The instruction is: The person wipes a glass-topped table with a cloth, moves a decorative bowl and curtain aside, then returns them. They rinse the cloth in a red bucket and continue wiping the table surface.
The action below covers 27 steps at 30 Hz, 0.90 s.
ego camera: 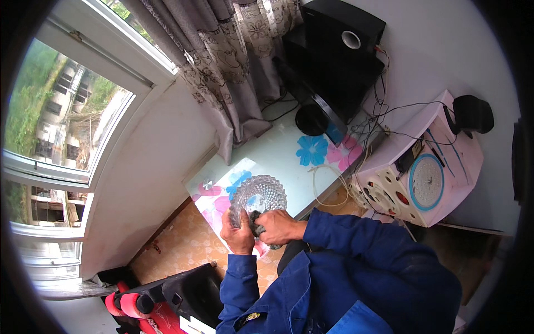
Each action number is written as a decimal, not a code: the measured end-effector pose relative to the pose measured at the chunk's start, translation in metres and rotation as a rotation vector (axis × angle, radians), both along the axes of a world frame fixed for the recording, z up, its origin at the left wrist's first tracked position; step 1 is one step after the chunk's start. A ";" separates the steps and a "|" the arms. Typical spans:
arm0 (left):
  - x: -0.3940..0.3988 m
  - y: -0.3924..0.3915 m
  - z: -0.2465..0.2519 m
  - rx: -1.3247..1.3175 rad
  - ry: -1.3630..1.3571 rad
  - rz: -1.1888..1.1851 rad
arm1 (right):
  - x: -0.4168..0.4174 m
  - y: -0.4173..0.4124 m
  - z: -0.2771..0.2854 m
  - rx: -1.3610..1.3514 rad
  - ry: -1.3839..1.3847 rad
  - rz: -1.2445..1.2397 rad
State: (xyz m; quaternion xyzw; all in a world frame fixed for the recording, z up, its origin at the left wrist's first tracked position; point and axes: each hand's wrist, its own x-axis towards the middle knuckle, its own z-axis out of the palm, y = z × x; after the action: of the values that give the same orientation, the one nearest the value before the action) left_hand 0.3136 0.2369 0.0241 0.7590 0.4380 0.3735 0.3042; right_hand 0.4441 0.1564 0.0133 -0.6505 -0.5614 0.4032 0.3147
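Observation:
A round, clear cut-glass dish [267,188] with a spiky faceted rim is held over a glass tabletop [283,167] printed with blue and pink flowers. My left hand [238,234] grips its near left edge, with the thumb on top. In my right hand [277,226] is a dark grey, bunched cloth [256,223], pressed against the near side of the dish. Part of the cloth hangs below my right fist. My fingers hide the near rim.
A black speaker box [346,29] and a dark screen [313,96] stand at the back. Loose cables [379,112] run to a white cabinet [417,179] on the right. A window [62,108] and a curtain [225,62] are on the left; black-and-red equipment [167,296] lies near me.

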 end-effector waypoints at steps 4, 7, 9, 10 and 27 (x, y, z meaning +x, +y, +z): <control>-0.013 -0.006 -0.001 -0.040 -0.057 -0.013 | 0.009 -0.010 0.006 -0.091 0.818 -0.109; -0.012 -0.011 0.008 -0.157 -0.083 0.002 | 0.006 -0.016 -0.003 0.126 0.165 -0.400; -0.009 -0.011 0.008 -0.213 -0.078 0.010 | 0.001 -0.014 -0.005 0.255 0.055 -0.484; -0.004 -0.012 0.010 -0.155 -0.060 -0.015 | -0.004 -0.011 -0.009 0.274 0.082 -0.479; -0.025 0.019 -0.011 -0.268 -0.169 0.136 | 0.057 -0.017 -0.046 -0.322 1.635 -0.435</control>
State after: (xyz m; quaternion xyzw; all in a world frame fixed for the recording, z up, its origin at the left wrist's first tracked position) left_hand 0.2891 0.2561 0.0126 0.6463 0.5071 0.3941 0.4123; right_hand 0.5015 0.1393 -0.0331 -0.2857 0.0426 0.7504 0.5945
